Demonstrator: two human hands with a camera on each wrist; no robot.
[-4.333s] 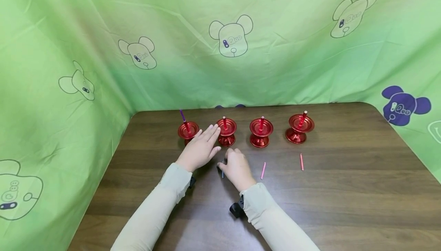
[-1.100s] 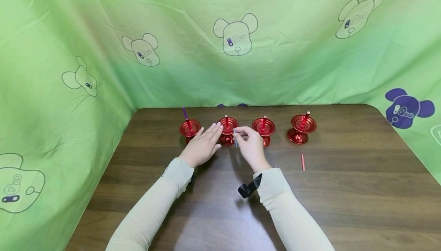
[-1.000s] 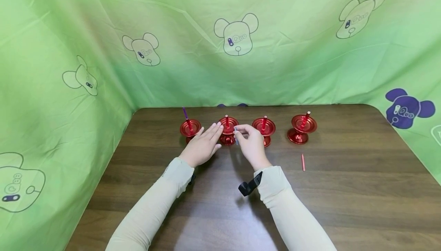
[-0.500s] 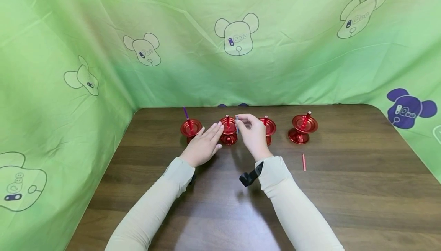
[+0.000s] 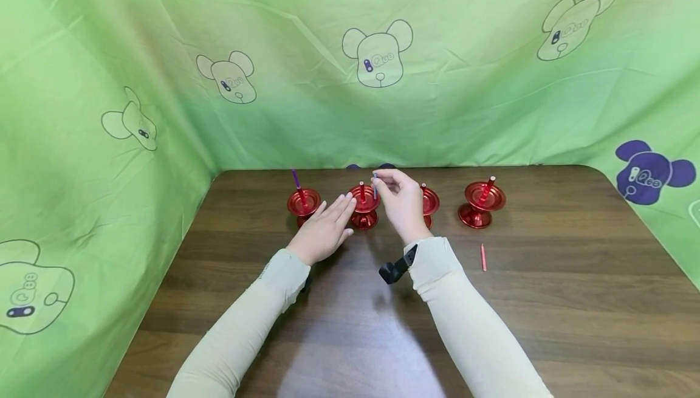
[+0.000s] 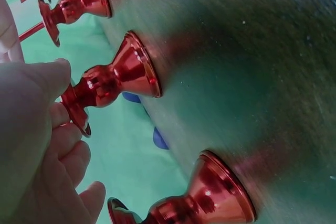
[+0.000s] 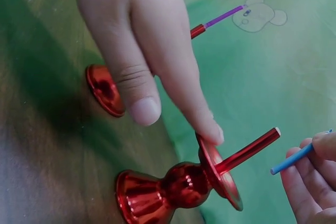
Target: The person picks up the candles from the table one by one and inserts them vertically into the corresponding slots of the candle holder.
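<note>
Several red metal candle holders stand in a row, each with an upright tube. In the head view my left hand (image 5: 321,233) has straight fingers, their tips touching the dish rim of the second holder (image 5: 364,219) from the left. My right hand (image 5: 401,202) pinches a thin blue candle (image 7: 292,159) between thumb and fingers. The candle's lower end is apart from that holder's tube (image 7: 252,149), to the right of it. A purple candle (image 5: 296,178) stands in the leftmost holder (image 5: 312,202). The third holder (image 5: 432,202) is partly hidden behind my right hand.
The rightmost holder (image 5: 474,217) stands farther along the row. In front of it a pink candle (image 5: 483,258) lies on the wooden table (image 5: 563,301). Behind the table hangs a green cloth (image 5: 284,124) with printed bear heads.
My right hand took the blue candle off the table and raised it up beside the second holder's tube. The left hand stays at the rim. Another pink candle, seen earlier, is out of sight.
</note>
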